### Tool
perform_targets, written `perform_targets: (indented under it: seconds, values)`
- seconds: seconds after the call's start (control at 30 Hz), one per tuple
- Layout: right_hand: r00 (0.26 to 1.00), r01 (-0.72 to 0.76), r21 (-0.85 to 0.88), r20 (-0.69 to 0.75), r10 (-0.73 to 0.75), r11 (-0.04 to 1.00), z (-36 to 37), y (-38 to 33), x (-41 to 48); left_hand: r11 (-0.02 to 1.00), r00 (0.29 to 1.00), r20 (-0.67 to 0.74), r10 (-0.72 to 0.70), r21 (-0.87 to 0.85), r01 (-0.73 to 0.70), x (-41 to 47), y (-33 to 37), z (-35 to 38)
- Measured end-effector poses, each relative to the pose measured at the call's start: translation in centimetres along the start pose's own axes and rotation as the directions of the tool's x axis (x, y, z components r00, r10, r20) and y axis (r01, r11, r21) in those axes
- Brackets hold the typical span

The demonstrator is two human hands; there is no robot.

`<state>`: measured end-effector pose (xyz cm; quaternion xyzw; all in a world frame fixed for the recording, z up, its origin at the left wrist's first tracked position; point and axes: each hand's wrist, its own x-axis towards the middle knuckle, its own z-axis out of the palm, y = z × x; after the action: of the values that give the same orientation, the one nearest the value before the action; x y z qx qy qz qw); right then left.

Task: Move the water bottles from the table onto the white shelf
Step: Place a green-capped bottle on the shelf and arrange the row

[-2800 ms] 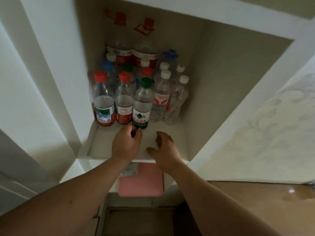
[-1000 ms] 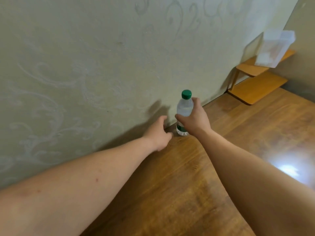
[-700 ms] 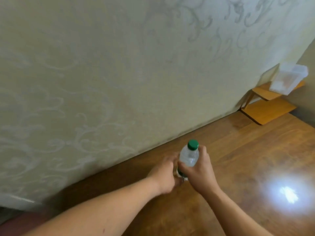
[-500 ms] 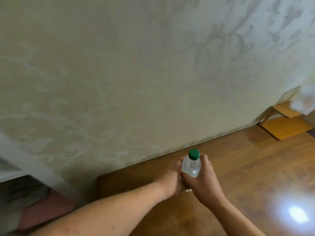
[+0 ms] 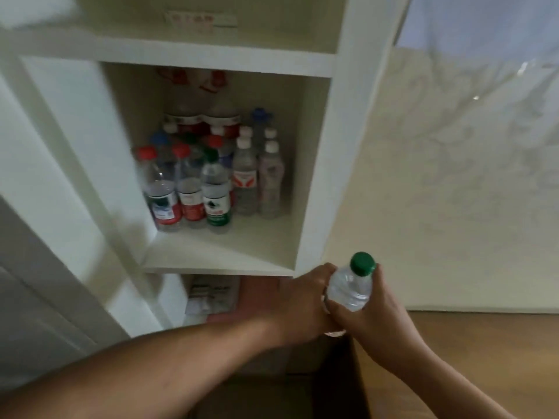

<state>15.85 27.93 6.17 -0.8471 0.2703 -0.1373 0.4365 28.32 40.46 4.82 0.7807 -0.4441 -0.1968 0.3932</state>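
Note:
A clear water bottle with a green cap (image 5: pixel 351 285) is held upright just below and to the right of the white shelf (image 5: pixel 314 182). My right hand (image 5: pixel 367 316) wraps its body from the right. My left hand (image 5: pixel 302 300) presses against its left side and lower part. The open compartment holds several bottles (image 5: pixel 214 189) with red, green, white and blue caps, standing at the back and left. The front right of the compartment floor (image 5: pixel 260 246) is bare.
A wooden table (image 5: pixel 484 358) lies at the lower right against a patterned wall (image 5: pixel 453 192). Below the compartment sits a pink item (image 5: pixel 257 297) with a small packet (image 5: pixel 208 294) beside it. A grey panel (image 5: pixel 30 297) is at the far left.
I lifted the green-capped bottle off the table with both hands and carried it left. The view swung from the wall and table to the shelf compartment.

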Motion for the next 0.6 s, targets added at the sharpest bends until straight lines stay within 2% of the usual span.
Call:
perform_targets:
  seconds: [0.13, 0.27, 0.33, 0.47, 0.6]
  values:
    - [0.993, 0.106, 0.024, 0.048, -0.107, 0.994, 5.9, -6.2, 3.0, 0.999, 0.983, -0.18, -0.023, 0.021, 0.028, -2.0, -4.2, -7.0]
    - [0.984, 0.168, 0.029, 0.051, -0.169, 0.985, 9.8, -10.0, 6.5, 1.0, 0.931, -0.365, -0.03, -0.004, 0.031, -1.5, -6.7, -10.9]
    - [0.988, 0.142, 0.051, 0.058, -0.145, 0.989, 11.2, -10.5, 8.1, 0.997, 0.913, -0.401, -0.07, -0.003, 0.075, -0.1, -8.1, -12.0]
    - [0.998, 0.0, 0.079, 0.067, -0.005, 0.997, 13.8, -8.1, 10.6, 0.987, 0.892, -0.421, -0.162, -0.074, 0.144, 2.9, -10.6, -12.4]
    - [0.995, -0.088, 0.015, 0.053, 0.087, 0.996, 16.2, -5.8, 13.3, 0.993, 0.888, -0.447, -0.108, -0.013, 0.114, 5.3, -12.7, -12.4]
